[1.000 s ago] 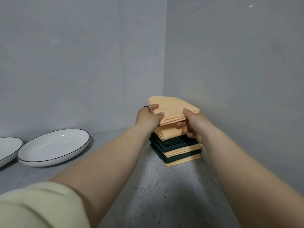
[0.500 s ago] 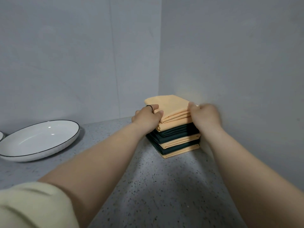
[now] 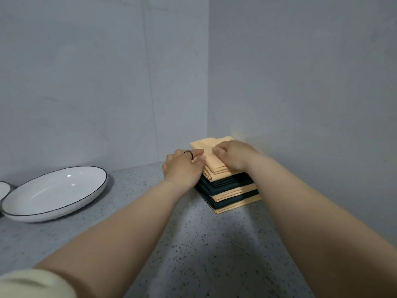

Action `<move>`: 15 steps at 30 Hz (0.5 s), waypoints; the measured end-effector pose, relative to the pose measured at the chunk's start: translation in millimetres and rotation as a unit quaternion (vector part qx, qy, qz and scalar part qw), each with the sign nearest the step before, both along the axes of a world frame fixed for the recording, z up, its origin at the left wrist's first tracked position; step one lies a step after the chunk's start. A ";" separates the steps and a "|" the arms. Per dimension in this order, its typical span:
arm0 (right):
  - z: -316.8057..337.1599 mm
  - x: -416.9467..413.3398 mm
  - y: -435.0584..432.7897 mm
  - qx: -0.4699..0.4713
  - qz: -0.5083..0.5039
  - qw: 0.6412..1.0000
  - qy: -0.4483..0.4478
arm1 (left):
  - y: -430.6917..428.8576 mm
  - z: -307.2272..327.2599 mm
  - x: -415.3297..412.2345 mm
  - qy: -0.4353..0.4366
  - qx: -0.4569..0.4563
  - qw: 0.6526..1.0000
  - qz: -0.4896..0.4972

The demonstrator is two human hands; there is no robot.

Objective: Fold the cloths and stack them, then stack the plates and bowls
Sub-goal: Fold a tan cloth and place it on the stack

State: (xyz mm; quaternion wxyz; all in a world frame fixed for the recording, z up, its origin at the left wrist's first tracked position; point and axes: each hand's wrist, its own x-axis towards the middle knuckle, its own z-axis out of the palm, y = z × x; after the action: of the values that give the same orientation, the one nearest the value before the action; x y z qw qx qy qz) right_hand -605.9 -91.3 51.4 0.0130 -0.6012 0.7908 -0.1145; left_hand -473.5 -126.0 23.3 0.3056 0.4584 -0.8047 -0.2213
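Tabletop (image 3: pixel 193 254): speckled grey.
Dishes: two; a white oval dish (image 3: pixel 55 192) and a second dish (image 3: pixel 3 190) cut off by the left edge.
Next reach: probably leftward, long axis left-right, left hand (image 3: pixel 182 166) nearer.
Left fingers: straight, touching the top cloth (image 3: pixel 211 148).
Right hand (image 3: pixel 233 157): fingers loosely bent, pressing down, gripping nothing.
Cloth stack (image 3: pixel 232 192): far right corner, five colour bands.

Bench (image 3: pixel 193 254): grey top with fine dark speckle, matt; soft shadow (image 3: pixel 214 239) across its near middle; back wall (image 3: pixel 86 82) of plain pale grey panels, one vertical seam (image 3: pixel 150 93) running down it; right wall (image 3: pixel 300 82) same grey; the two walls meet in a straight vertical corner (image 3: pixel 208 82) behind the bench.
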 end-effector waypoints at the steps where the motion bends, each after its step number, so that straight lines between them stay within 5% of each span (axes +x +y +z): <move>1: 1.5 0.9 2.0 -0.022 -0.002 1.000 -0.012 | -0.8 0.3 4.8 0.014 0.004 1.000 0.003; 7: 23.0 30.0 32.6 -0.170 -0.012 0.985 -0.012 | 15.5 10.0 49.1 0.087 0.024 0.996 -0.022; 15: 5.4 128.4 93.3 -0.139 0.114 0.982 -0.057 | 77.7 2.4 179.9 0.020 0.055 0.996 -0.062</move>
State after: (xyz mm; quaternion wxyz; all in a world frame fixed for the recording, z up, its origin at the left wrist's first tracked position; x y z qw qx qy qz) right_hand -477.5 2.0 56.8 -0.0130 -0.6760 0.6912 -0.2554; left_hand -293.6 -48.3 25.7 0.2817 0.4192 -0.8118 -0.2931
